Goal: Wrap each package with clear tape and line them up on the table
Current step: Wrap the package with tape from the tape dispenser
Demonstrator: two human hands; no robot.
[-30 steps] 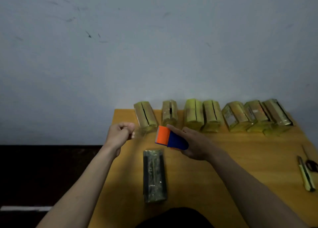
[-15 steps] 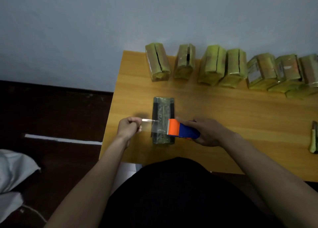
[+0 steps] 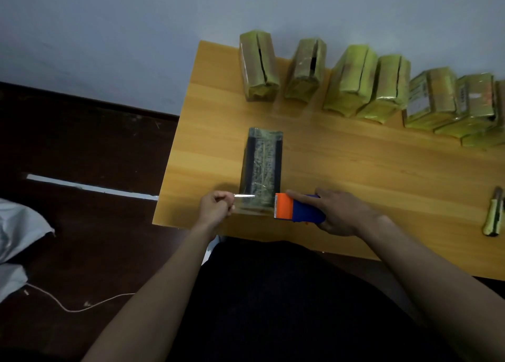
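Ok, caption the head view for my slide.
Left hand and dispenser in right hand stretch tape over dark package.

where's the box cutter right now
In the head view the box cutter lies at the table's far right edge, beyond the right hand.

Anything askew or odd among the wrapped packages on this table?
Yes. The row of yellow-green wrapped packages along the wooden table is uneven: the left ones stand apart, the right ones lean and crowd together.

Orange-and-blue tape dispenser [image 3: 296, 208]; yellow-green packages [image 3: 347, 84] (dark one [image 3: 263, 167] nearer).
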